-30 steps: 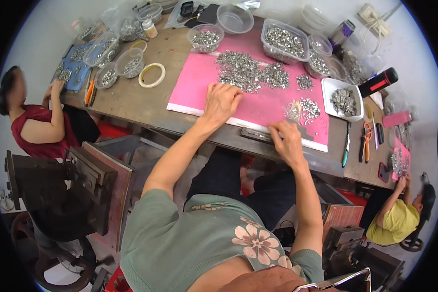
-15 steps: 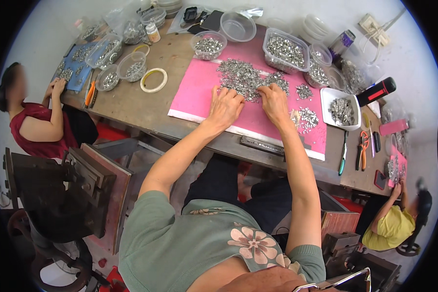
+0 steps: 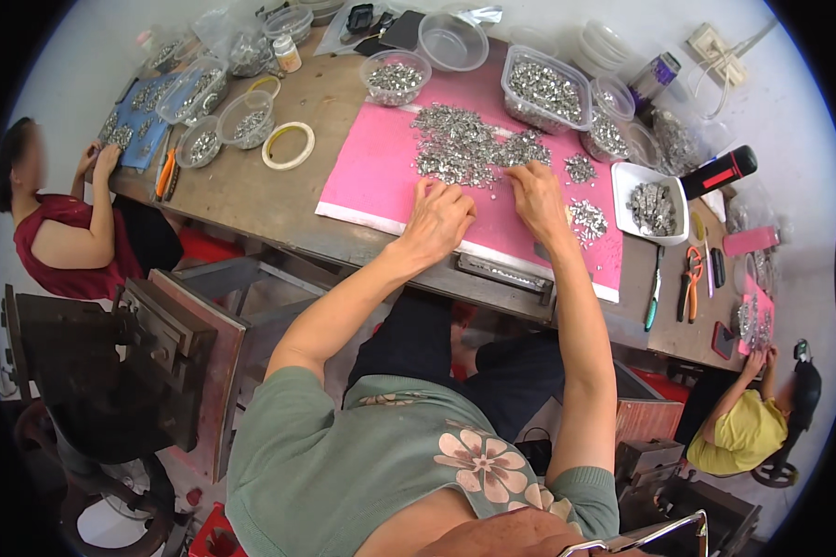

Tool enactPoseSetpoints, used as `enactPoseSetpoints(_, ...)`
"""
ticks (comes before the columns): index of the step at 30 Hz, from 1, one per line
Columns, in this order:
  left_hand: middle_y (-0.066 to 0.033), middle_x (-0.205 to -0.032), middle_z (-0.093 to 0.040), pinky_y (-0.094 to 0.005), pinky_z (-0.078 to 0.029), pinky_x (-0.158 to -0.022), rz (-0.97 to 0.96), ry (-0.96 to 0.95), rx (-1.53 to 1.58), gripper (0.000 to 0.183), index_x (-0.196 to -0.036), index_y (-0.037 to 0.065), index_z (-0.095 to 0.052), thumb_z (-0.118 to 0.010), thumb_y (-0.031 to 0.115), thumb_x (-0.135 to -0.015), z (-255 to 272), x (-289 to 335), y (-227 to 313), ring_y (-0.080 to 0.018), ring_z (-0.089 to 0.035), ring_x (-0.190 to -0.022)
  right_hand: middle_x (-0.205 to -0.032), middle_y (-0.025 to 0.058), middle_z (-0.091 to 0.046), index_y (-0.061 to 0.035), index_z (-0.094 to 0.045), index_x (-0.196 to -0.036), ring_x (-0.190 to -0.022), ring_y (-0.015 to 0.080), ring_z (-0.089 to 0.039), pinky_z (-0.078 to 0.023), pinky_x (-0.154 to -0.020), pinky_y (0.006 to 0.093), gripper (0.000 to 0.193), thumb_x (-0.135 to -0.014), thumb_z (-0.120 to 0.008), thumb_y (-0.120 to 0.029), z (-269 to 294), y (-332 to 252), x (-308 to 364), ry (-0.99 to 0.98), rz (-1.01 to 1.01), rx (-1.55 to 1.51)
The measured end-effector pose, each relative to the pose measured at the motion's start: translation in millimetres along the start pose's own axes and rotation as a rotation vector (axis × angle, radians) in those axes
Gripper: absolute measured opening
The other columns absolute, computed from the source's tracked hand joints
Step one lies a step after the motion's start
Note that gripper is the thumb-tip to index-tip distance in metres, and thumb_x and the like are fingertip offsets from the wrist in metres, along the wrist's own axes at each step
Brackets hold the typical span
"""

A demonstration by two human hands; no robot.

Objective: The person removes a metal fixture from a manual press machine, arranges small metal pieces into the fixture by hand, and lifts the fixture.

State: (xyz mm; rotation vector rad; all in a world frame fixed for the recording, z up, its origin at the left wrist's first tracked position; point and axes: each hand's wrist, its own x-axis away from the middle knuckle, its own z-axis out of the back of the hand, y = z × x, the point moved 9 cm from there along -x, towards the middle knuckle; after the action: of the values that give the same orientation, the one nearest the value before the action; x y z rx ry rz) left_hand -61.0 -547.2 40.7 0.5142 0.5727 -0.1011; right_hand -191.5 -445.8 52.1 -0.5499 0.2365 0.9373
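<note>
On a pink mat (image 3: 362,176) lies a wide heap of small silvery metal pieces (image 3: 455,144). My left hand (image 3: 439,221) is just in front of the heap, near the mat's white front edge, fingers curled inward; whatever they hold is too small to make out. My right hand (image 3: 537,197) rests by the heap's right lower side, thumb and fingertips brought together, their contents also not distinguishable. To its right are a small cluster of metal pieces (image 3: 581,168) and a looser scatter of pieces (image 3: 588,223).
Clear tubs of metal pieces (image 3: 546,93) (image 3: 396,79) stand behind the heap. A white tray (image 3: 625,218) is at right, with a teal-handled tool (image 3: 654,302) and orange pliers (image 3: 691,283) before it. A tape roll (image 3: 288,147) lies left. Two people work at either side.
My left hand has drawn back from the heap toward the mat's front edge, its fingers more curled. The right hand has shifted slightly right, still by the heap.
</note>
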Motion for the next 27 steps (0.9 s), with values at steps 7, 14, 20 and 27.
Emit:
enactPoseSetpoints(7,-0.0055,-0.087,-0.059,-0.0501,-0.033,-0.101,-0.032,0.008,-0.030,0.007,-0.088,0.010,-0.066,-0.071,0.011,-0.084,-1.7,2.0,4.1,-0.0256,-0.058,-0.097,-0.089,0.0129,-0.064,-0.0046,-0.070,-0.092,-0.089,0.0320,-0.061,-0.047,-0.082,0.0442,0.007,-0.087,-0.067,-0.008,-9.3,-11.7,2.3,0.073,0.066,0.066)
enactPoseSetpoints(14,-0.0072,-0.087,-0.063,-0.0423,-0.038,-0.092,0.065,-0.010,0.236,0.004,-0.094,0.007,-0.063,-0.064,0.009,-0.091,8.6,4.7,9.6,-0.0271,-0.060,-0.088,-0.084,0.0126,-0.063,-0.0045,-0.065,-0.088,-0.088,0.0325,-0.061,-0.046,-0.081,0.0434,0.008,-0.083,-0.072,-0.008,30.9,-14.6,35.3,0.030,-0.015,-0.018)
enactPoseSetpoints(20,-0.0127,-0.088,-0.064,-0.0406,-0.046,-0.079,0.172,-0.032,0.430,0.007,-0.100,0.001,-0.059,-0.061,0.004,-0.093,6.4,16.1,18.0,-0.0318,-0.061,-0.084,-0.090,0.0129,-0.065,-0.0016,-0.073,-0.094,-0.087,0.0310,-0.063,-0.050,-0.076,0.0414,0.009,-0.085,-0.071,-0.006,35.9,-21.6,65.9,-0.039,0.034,-0.140)
enactPoseSetpoints(27,-0.0159,-0.089,-0.063,-0.0392,-0.048,-0.075,0.235,-0.026,0.503,0.008,-0.101,-0.001,-0.059,-0.060,0.004,-0.095,5.3,22.7,26.7,-0.0306,-0.063,-0.083,-0.091,0.0124,-0.063,-0.0030,-0.074,-0.100,-0.090,0.0315,-0.061,-0.050,-0.079,0.0414,0.014,-0.086,-0.070,-0.003,33.2,-11.7,68.9,-0.057,-0.102,-0.286)
